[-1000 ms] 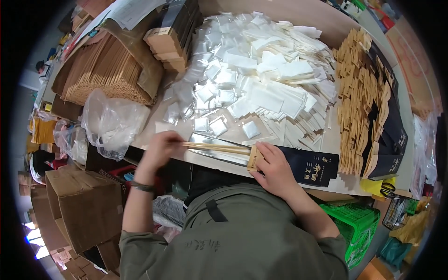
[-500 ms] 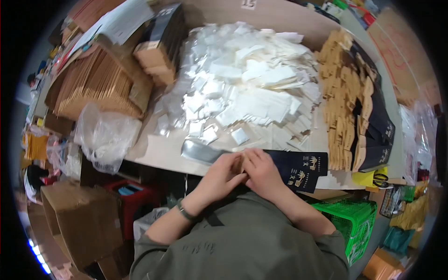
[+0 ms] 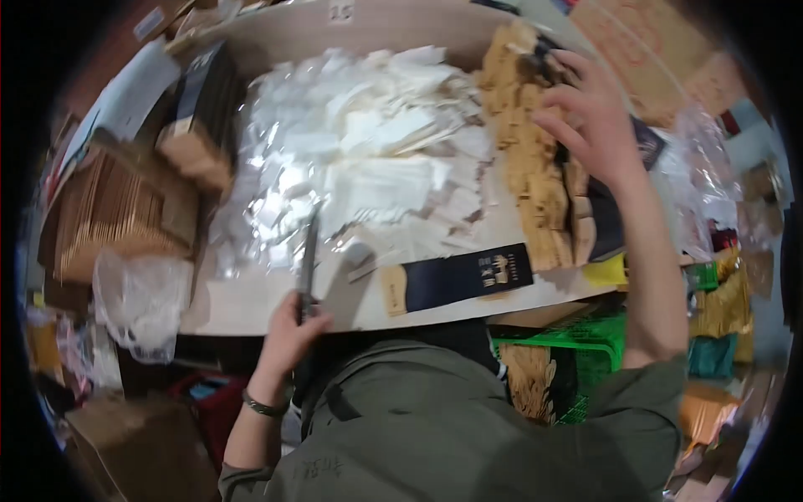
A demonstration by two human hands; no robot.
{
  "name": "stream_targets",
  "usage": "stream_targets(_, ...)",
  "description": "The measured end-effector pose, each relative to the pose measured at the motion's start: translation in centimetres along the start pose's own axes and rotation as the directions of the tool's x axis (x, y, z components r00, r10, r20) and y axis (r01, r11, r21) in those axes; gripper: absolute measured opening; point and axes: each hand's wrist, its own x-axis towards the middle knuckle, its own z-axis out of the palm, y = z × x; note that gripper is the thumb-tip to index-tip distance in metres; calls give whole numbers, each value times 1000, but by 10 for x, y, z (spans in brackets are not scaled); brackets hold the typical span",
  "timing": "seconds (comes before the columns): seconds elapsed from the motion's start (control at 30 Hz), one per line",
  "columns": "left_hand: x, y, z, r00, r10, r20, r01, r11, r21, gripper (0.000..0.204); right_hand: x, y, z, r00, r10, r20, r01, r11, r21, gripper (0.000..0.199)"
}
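Note:
My left hand [image 3: 293, 330] is closed around a long, flat, dark grey thing [image 3: 309, 255], seen nearly edge-on, which points away over the table. Its kind does not show. My right hand [image 3: 592, 117] is stretched far to the right, fingers apart, over a row of tan-and-navy packets [image 3: 535, 167] standing packed together. Whether the fingertips touch the packets I cannot tell. One navy packet [image 3: 456, 280] with a tan end and gold print lies flat near the table's front edge, between my hands.
A wide heap of small white and clear sachets [image 3: 376, 151] covers the middle of the table [image 3: 242, 305]. Brown cartons [image 3: 125, 209], dark packets [image 3: 201, 100] and a clear plastic bag [image 3: 142, 301] stand at the left. A green crate [image 3: 594, 335] is below the front edge.
My hands have parted. The left has picked the grey thing up off the table; the right has swung out to the packet row. The navy packet now lies free, turned slightly.

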Motion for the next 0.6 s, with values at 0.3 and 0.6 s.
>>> stream_targets(0.3,8,13,65,894,-92,438,269,893,-362,47,-121,-147,172,884,-61,464,-164,888,429,36)
stream_targets(0.6,-21,-7,21,932,335,-137,-111,627,771,62,-100,-191,177,678,397,619,-605,779,163,24)
